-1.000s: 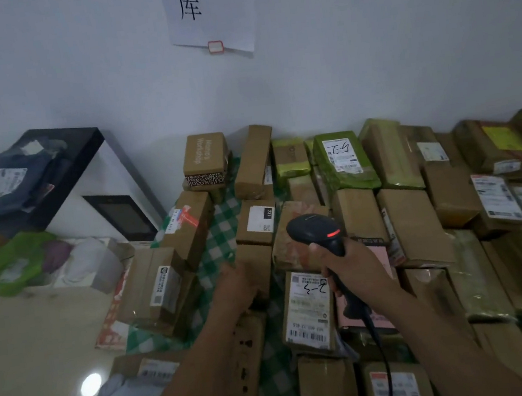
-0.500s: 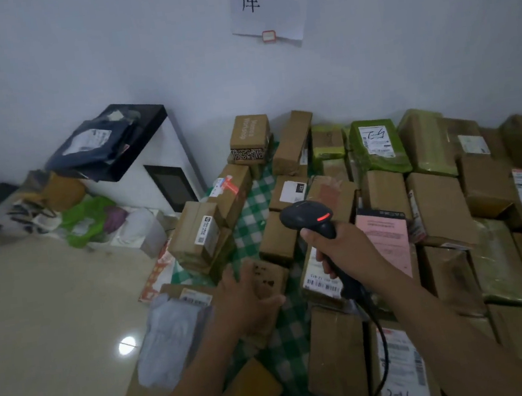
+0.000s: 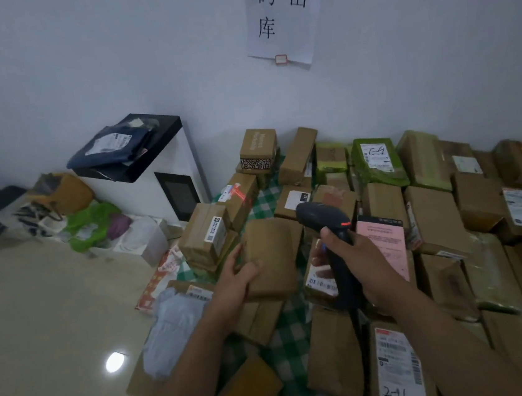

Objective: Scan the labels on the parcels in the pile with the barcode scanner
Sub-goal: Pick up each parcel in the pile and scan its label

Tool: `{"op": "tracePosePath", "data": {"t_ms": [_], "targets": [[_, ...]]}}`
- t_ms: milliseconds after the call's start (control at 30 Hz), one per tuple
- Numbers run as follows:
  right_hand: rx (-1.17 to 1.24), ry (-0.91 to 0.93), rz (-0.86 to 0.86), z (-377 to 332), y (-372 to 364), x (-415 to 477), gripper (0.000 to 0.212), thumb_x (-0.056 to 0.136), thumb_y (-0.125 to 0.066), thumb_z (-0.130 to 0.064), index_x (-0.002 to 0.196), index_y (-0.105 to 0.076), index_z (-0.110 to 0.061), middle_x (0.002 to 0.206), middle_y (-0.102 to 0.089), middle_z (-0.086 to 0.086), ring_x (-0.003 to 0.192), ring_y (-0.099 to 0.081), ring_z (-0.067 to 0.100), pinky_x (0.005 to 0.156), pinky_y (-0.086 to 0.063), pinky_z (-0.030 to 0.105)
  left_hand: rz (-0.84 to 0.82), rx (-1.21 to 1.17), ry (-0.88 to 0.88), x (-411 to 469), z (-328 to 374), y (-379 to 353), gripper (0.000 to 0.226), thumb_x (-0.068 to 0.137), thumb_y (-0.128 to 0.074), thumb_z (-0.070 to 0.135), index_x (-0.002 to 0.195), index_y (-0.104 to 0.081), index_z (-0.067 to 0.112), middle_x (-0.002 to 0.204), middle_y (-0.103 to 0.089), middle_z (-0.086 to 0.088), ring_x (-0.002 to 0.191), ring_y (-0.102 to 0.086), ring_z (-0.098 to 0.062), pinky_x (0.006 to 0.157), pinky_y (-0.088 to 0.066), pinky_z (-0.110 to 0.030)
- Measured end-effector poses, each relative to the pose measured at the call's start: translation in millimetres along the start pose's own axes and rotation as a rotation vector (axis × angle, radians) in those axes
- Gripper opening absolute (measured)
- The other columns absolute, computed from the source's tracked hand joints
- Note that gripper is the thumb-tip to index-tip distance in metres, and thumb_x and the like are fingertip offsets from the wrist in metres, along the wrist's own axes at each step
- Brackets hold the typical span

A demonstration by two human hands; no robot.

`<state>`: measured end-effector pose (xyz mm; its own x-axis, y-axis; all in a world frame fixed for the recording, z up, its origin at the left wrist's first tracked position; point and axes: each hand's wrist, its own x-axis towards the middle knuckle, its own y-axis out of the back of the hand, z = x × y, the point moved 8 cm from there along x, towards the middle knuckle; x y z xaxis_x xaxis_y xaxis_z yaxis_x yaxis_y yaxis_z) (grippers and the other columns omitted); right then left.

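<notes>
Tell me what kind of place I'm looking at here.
Probably a parcel sorting room: brown cardboard parcels with shipping labels piled by the wall, a black handheld barcode scanner in the right hand, a white paper sign above.

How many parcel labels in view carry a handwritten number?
2. One on the green parcel by the wall; one on the brown parcel at the bottom edge, below the right hand. Others may be hidden or face down.
</notes>
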<state>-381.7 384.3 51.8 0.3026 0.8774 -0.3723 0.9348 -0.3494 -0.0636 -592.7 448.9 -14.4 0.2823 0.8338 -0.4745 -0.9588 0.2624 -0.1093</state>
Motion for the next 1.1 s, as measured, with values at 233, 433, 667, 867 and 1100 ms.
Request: {"op": "tracePosePath", "data": {"t_ms": [233,433,667,867,1100], "targets": [[0.2,-0.026,-0.1,0,-13,-4,0.06,0.072,-0.07,-0.046,0.12,-0.064,-0.011,0.115,-0.071,0.015,0.107,-0.067,0.036,0.101,-0.048,0.055,-0.222,-0.604,0.054,-26,18,-34,0.051,0.087,-0.059,0.033,0.134,-0.048,0.017,0.131,-0.06,-0.021,0.119,-0.059,-0.041,0.098,-0.046,-0.062],[-0.01,0.125,-0.028,-16,-8,-6,0.065,0.057,-0.07,-0.067,0.105,-0.068,-0.023,0.103,-0.073,-0.002,0.103,-0.067,0.025,0.088,-0.052,0.041,0.001,0.038,-0.177,-20,41,-21,0.05,0.098,-0.053,0.031,0.147,-0.041,0.034,0.117,-0.065,0.005,0.105,-0.067,-0.02,0.096,-0.054,-0.048],[-0.142,0.164,-0.029,-29,-13,-7,0.026,0.085,-0.065,-0.048,0.1,-0.067,-0.027,0.096,-0.073,0.001,0.088,-0.07,0.019,0.08,-0.059,0.033,-0.04,0.227,-0.117,0,36,-13,0.109,0.059,-0.088,0.047,0.149,-0.029,0.034,0.131,-0.061,-0.001,0.104,-0.07,-0.021,0.088,-0.058,-0.047],[-0.174,0.194,-0.101,-45,-10,-14,0.029,0.095,-0.059,-0.034,0.092,-0.06,-0.005,0.068,-0.063,0.013,0.046,-0.055,0.022,0.046,-0.047,0.03,0.24,0.149,-0.188,9,46,26,0.083,0.08,-0.079,0.017,0.148,-0.032,0.022,0.133,-0.058,-0.003,0.095,-0.069,-0.02,0.072,-0.062,-0.037],[-0.349,0.209,-0.17,-61,-6,-16,0.03,0.095,-0.061,-0.037,0.088,-0.061,-0.008,0.066,-0.064,0.013,0.042,-0.052,0.02,0.044,-0.043,0.028,0.349,0.173,-0.206,17,45,51,0.087,0.078,-0.081,0.02,0.149,-0.031,0.02,0.139,-0.056,-0.008,0.086,-0.069,-0.014,0.058,-0.057,-0.023]]}}
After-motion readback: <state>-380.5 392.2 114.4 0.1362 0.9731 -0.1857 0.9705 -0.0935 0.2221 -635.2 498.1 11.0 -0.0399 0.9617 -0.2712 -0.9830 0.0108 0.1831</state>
